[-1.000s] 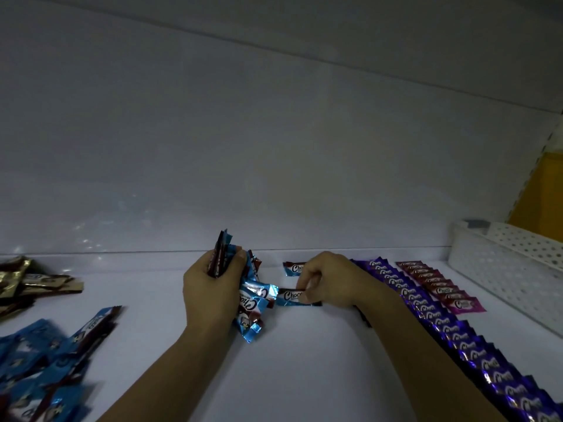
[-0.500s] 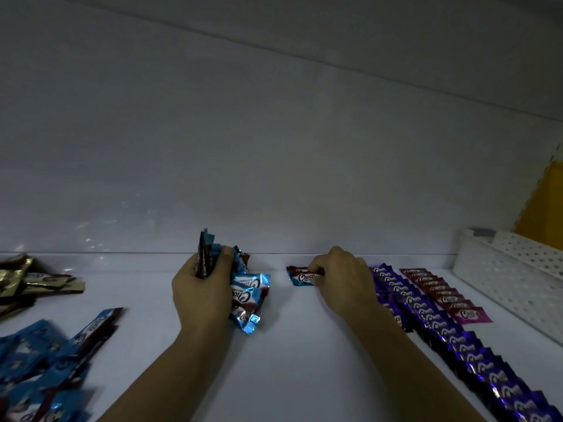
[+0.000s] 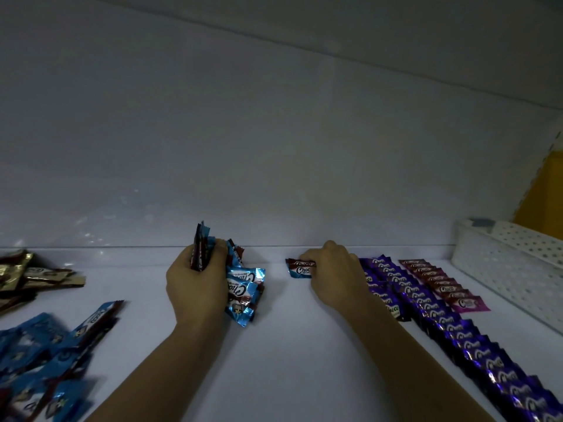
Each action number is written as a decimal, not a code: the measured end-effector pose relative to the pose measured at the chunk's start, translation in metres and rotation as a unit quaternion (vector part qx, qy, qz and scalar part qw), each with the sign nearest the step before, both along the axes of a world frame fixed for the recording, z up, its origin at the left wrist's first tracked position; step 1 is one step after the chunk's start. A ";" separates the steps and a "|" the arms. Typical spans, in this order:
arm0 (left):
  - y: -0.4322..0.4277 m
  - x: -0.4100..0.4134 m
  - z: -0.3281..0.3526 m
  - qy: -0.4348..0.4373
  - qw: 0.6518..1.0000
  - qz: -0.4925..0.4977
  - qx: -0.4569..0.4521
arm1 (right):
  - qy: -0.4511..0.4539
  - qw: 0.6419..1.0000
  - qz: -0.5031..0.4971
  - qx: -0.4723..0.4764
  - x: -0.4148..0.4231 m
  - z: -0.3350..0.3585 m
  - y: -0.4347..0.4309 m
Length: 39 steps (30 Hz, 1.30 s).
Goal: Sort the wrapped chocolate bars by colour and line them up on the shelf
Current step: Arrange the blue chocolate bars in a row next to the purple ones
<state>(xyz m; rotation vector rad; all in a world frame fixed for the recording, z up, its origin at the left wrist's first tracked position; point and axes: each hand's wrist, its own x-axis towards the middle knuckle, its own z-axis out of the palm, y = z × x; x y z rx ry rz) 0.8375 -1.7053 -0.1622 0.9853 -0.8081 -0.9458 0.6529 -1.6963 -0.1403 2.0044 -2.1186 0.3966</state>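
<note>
Left hand point(image 3: 195, 287) at centre-left of the white shelf point(image 3: 289, 345), fingers clenched round a bundle of blue bars point(image 3: 243, 290). Some of the bundle upright above the hand, the rest fanned out to the right of the palm, logos showing, lowest corners down near the shelf.

Right hand point(image 3: 332, 272) further right and slightly farther in, knuckles up, fingers curled down onto the right end of a pair of blue bars point(image 3: 300, 268) and grasping it. Pair flat on the shelf, one bar overlapping the other, just short of the back wall point(image 3: 274, 147) and apart from the bundle.

Just right of the right hand, a purple row point(image 3: 457, 330): overlapping bars in a long line from the far edge to the near right corner. Beside it, farther right, a shorter pink row point(image 3: 441, 284), likewise overlapped, starting at the far edge and ending partway along the purple one. Right of both, a white perforated basket point(image 3: 511, 269) along the shelf's right side.

At the near left, a loose blue pile point(image 3: 45, 360), unsorted and partly blurred. At the far left, a small gold pile point(image 3: 27, 275), jumbled. Dim lighting throughout; small print on the wrappers unreadable.
</note>
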 end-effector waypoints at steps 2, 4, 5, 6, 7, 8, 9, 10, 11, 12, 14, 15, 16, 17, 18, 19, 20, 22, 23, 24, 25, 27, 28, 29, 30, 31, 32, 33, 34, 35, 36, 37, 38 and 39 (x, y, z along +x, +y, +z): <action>0.000 0.000 0.000 -0.002 1.000 -0.002 0.002 | -0.010 1.000 -0.002 0.001 0.002 0.002 0.000; 0.000 0.000 0.000 -0.011 1.000 0.006 0.000 | -0.035 0.999 0.005 -0.009 0.007 0.004 0.001; 0.000 0.001 0.001 -0.015 1.000 0.016 -0.002 | -0.069 0.997 0.014 -0.012 0.011 0.005 0.002; 0.000 0.003 0.002 -0.019 0.999 0.029 -0.004 | -0.115 0.993 0.027 -0.011 0.016 0.007 0.004; 0.000 0.005 0.003 -0.022 0.999 0.046 -0.005 | -0.160 0.986 0.041 -0.002 0.022 0.008 0.006; -0.001 0.008 0.003 -0.024 0.998 0.064 -0.002 | -0.193 0.980 0.055 0.017 0.029 0.008 0.009; -0.002 0.010 0.004 -0.020 0.997 0.080 0.003 | -0.204 0.975 0.071 0.042 0.036 0.008 0.010; -0.002 0.012 0.004 -0.012 0.996 0.091 0.009 | -0.201 0.973 0.088 0.067 0.042 0.007 0.011; -0.003 0.014 0.004 -0.004 0.995 0.098 0.013 | -0.196 0.971 0.102 0.086 0.048 0.007 0.012; -0.003 0.014 0.004 -0.006 0.995 0.100 0.013 | -0.192 0.970 0.113 0.101 0.053 0.006 0.014; -0.002 0.012 0.004 -0.031 0.995 0.100 0.009 | -0.179 0.968 0.129 0.120 0.058 0.006 0.014; -0.002 0.011 0.004 -0.036 0.995 0.097 0.007 | -0.171 0.967 0.135 0.130 0.059 0.006 0.014; -0.001 0.010 0.003 -0.035 0.995 0.091 0.006 | -0.172 0.965 0.139 0.140 0.059 0.007 0.015; -0.001 0.009 0.003 -0.030 0.996 0.082 0.006 | -0.189 0.960 0.142 0.151 0.058 0.007 0.014; 0.000 0.008 0.003 -0.028 0.997 0.071 0.007 | -0.217 0.951 0.146 0.162 0.057 0.008 0.015; 0.001 0.007 0.003 -0.028 0.998 0.060 0.004 | -0.250 0.941 0.148 0.170 0.057 0.010 0.015; 0.001 0.007 0.003 -0.033 0.998 0.053 0.001 | -0.287 0.931 0.147 0.170 0.056 0.010 0.015; 0.002 0.006 0.002 -0.049 0.997 0.053 -0.005 | -0.353 0.917 0.130 0.134 0.053 0.011 0.013; 0.002 0.007 0.002 -0.054 0.997 0.056 -0.006 | -0.378 0.912 0.117 0.107 0.052 0.012 0.012; 0.001 0.007 0.002 -0.056 0.997 0.057 -0.006 | -0.392 0.910 0.104 0.079 0.051 0.013 0.011; 0.001 0.007 0.002 -0.056 0.997 0.056 -0.003 | -0.386 0.917 0.091 0.052 0.049 0.013 0.010; 0.002 0.007 0.004 -0.053 0.998 0.044 0.002 | -0.310 0.948 0.069 0.003 0.043 0.013 0.010; 0.003 0.006 0.004 -0.048 0.998 0.037 0.002 | -0.267 0.961 0.067 -0.011 0.041 0.013 0.011; 0.003 0.006 0.004 -0.046 0.998 0.032 0.003 | -0.241 0.968 0.069 -0.020 0.039 0.014 0.012; 0.004 0.005 0.004 -0.046 0.999 0.030 0.003 | -0.235 0.969 0.072 -0.026 0.038 0.013 0.013; 0.004 0.005 0.005 -0.047 0.998 0.028 0.004 | -0.239 0.968 0.074 -0.032 0.038 0.013 0.012; 0.004 0.005 0.004 -0.048 0.998 0.026 0.004 | -0.252 0.964 0.075 -0.036 0.038 0.013 0.011; 0.003 0.005 0.004 -0.049 0.999 0.023 0.005 | -0.277 0.957 0.077 -0.039 0.038 0.013 0.010; 0.003 0.005 0.004 -0.049 0.999 0.022 0.005 | -0.317 0.944 0.080 -0.037 0.038 0.014 0.010; 0.003 0.005 0.004 -0.050 0.998 0.022 0.003 | -0.361 0.928 0.085 -0.029 0.039 0.016 0.009; 0.004 0.005 0.004 -0.055 0.998 0.023 -0.001 | -0.401 0.911 0.092 -0.017 0.039 0.018 0.010; 0.004 0.005 0.004 -0.061 0.998 0.022 -0.003 | -0.431 0.897 0.100 -0.004 0.039 0.020 0.010; 0.005 0.005 0.004 -0.066 0.998 0.019 -0.007 | -0.457 0.883 0.107 0.009 0.038 0.021 0.010; 0.005 0.004 0.004 -0.070 0.997 0.016 -0.010 | -0.476 0.872 0.112 0.016 0.038 0.021 0.010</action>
